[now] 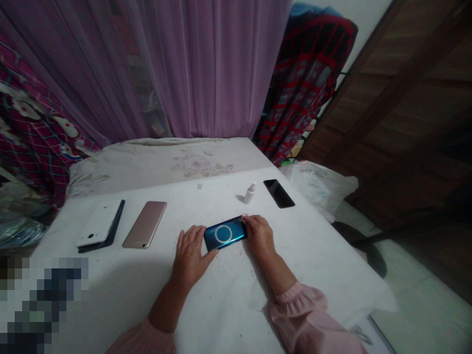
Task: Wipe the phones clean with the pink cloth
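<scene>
A blue phone (212, 238) with a pale ring on its back lies face down on the white-covered table (221, 305). My left hand (189, 255) holds its left end, thumb at the near edge and fingers at the far edge. At the far right corner, my right hand (261, 236) has its fingers pinched on a small pinkish thing (245, 217), too small to make out, pressed against the phone. Behind the right hand stands a small white spray bottle (249, 193). Farther right lies a phone with a black screen (279, 193).
To the left lie a rose-gold phone (145, 224) and a white phone (98, 225) on top of a dark one (117, 226). A tiny grey square (199, 186) sits near the back. Purple curtains (221, 73) hang behind; a plastic bag (317, 187) is past the right edge.
</scene>
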### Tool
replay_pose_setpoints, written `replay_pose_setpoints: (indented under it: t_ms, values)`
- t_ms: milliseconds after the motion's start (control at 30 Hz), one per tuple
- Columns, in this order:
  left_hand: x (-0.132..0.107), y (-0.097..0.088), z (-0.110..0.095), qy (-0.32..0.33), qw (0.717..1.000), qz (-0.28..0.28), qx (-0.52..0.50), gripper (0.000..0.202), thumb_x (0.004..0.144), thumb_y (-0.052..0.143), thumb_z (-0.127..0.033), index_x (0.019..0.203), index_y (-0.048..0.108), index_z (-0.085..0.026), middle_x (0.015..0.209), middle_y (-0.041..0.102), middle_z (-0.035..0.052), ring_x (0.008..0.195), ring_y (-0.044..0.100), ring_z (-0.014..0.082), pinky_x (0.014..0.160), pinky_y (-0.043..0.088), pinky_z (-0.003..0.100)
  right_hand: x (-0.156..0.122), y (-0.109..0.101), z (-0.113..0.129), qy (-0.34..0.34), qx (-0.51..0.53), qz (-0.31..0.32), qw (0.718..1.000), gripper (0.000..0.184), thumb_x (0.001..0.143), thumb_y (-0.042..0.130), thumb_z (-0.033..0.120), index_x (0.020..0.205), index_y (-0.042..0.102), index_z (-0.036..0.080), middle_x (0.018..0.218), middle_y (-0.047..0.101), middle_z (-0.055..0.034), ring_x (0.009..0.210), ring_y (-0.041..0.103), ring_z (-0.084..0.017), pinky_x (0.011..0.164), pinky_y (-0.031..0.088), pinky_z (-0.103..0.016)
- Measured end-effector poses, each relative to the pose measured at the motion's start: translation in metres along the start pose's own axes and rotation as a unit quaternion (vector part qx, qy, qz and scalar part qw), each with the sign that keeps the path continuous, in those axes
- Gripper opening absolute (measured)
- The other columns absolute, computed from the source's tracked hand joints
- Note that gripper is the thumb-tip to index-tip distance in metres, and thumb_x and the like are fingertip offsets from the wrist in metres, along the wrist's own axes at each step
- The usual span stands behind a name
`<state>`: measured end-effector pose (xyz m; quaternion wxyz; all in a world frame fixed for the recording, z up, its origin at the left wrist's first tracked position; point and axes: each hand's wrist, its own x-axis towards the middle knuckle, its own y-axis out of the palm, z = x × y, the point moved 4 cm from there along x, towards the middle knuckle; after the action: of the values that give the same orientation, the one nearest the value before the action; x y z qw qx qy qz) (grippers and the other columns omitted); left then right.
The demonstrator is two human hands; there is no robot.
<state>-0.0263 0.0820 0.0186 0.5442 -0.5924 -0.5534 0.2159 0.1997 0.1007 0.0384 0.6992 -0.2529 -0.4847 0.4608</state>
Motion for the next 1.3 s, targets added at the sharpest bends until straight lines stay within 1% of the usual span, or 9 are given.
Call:
replay_pose_setpoints:
  t_ms: [100, 233, 333, 533, 633, 833, 1100, 1200, 1300]
  values:
    - [0.001, 0.0, -0.003, -0.007, 1.0, -0.004, 0.0, 0.055, 0.083, 0.061, -0.039, 0.131, 0.049, -0.014, 0.131, 0.059, 0.017, 0.127, 0.05, 0.0333, 0.112, 0.028, 0.057, -0.01, 0.0, 0.014, -0.004, 0.01, 0.011, 1.0, 0.024, 0.095, 0.052, 0.024, 0.093, 0.076, 0.021, 0.081, 0.066, -0.0054, 0.079, 0.058, -0.017, 0.069, 0.045, -0.025]
    - [0.001, -0.001, -0.005, -0.009, 1.0, -0.01, -0.007, 0.054, 0.084, 0.06, -0.039, 0.132, 0.047, -0.018, 0.132, 0.058, 0.0155, 0.129, 0.049, 0.0324, 0.113, 0.026, 0.056, -0.028, -0.002, 0.035, -0.064, 0.028, 0.042, 0.997, 0.024, 0.096, 0.05, 0.024, 0.098, 0.075, 0.023, 0.083, 0.065, -0.0049, 0.078, 0.057, -0.016, 0.069, 0.044, -0.025]
    - [0.0, -0.001, -0.004, -0.009, 1.0, -0.01, -0.012, 0.054, 0.084, 0.06, -0.039, 0.133, 0.048, -0.02, 0.133, 0.058, 0.0147, 0.128, 0.05, 0.0323, 0.113, 0.027, 0.056, -0.033, -0.006, 0.03, -0.086, 0.03, 0.049, 0.995, 0.024, 0.095, 0.051, 0.022, 0.101, 0.074, 0.023, 0.083, 0.065, -0.0049, 0.078, 0.056, -0.016, 0.069, 0.044, -0.025]
    - [0.001, -0.001, -0.003, -0.012, 1.0, 0.002, -0.009, 0.054, 0.084, 0.061, -0.038, 0.133, 0.048, -0.019, 0.133, 0.058, 0.0148, 0.13, 0.048, 0.0324, 0.114, 0.026, 0.056, -0.018, -0.011, -0.003, -0.014, 0.01, 0.007, 1.0, 0.025, 0.094, 0.051, 0.024, 0.096, 0.076, 0.02, 0.08, 0.064, -0.0057, 0.077, 0.056, -0.017, 0.067, 0.044, -0.026]
    - [0.001, 0.0, -0.003, -0.008, 1.0, 0.006, -0.006, 0.054, 0.085, 0.06, -0.038, 0.133, 0.048, -0.017, 0.134, 0.058, 0.015, 0.13, 0.047, 0.0322, 0.114, 0.026, 0.056, -0.019, -0.008, 0.003, -0.008, -0.012, -0.004, 1.0, 0.026, 0.095, 0.05, 0.024, 0.096, 0.076, 0.02, 0.079, 0.064, -0.0064, 0.076, 0.056, -0.018, 0.066, 0.044, -0.026]
    - [0.0, 0.0, -0.003, -0.003, 1.0, 0.002, -0.005, 0.054, 0.085, 0.06, -0.038, 0.133, 0.048, -0.017, 0.134, 0.058, 0.0153, 0.131, 0.047, 0.0325, 0.114, 0.025, 0.057, -0.032, -0.002, 0.028, -0.073, 0.014, 0.035, 0.997, 0.024, 0.094, 0.052, 0.021, 0.103, 0.074, 0.023, 0.085, 0.066, -0.0053, 0.081, 0.057, -0.017, 0.07, 0.044, -0.025]
    - [0.002, 0.0, 0.0, -0.013, 1.0, 0.023, -0.013, 0.057, 0.082, 0.062, -0.039, 0.133, 0.048, -0.018, 0.138, 0.055, 0.0151, 0.132, 0.046, 0.032, 0.115, 0.024, 0.056, 0.003, -0.002, 0.002, -0.008, -0.001, 0.026, 1.0, 0.026, 0.094, 0.051, 0.025, 0.092, 0.076, 0.022, 0.08, 0.066, -0.0056, 0.074, 0.057, -0.017, 0.066, 0.042, -0.026]
    - [0.003, 0.002, 0.004, -0.005, 0.999, 0.034, -0.019, 0.058, 0.081, 0.063, -0.038, 0.133, 0.047, -0.019, 0.142, 0.051, 0.0147, 0.135, 0.043, 0.0316, 0.115, 0.025, 0.055, 0.016, 0.007, 0.015, -0.02, -0.015, 0.053, 0.998, 0.026, 0.094, 0.052, 0.027, 0.089, 0.077, 0.022, 0.08, 0.067, -0.0055, 0.074, 0.057, -0.018, 0.064, 0.041, -0.026]
    - [0.002, 0.003, 0.008, 0.012, 0.999, 0.043, -0.027, 0.058, 0.08, 0.062, -0.035, 0.134, 0.046, -0.02, 0.146, 0.048, 0.0144, 0.138, 0.039, 0.0314, 0.115, 0.025, 0.055, 0.02, 0.018, 0.043, -0.06, -0.025, 0.083, 0.994, 0.026, 0.095, 0.051, 0.027, 0.089, 0.077, 0.024, 0.082, 0.068, -0.0053, 0.076, 0.058, -0.018, 0.066, 0.039, -0.027]
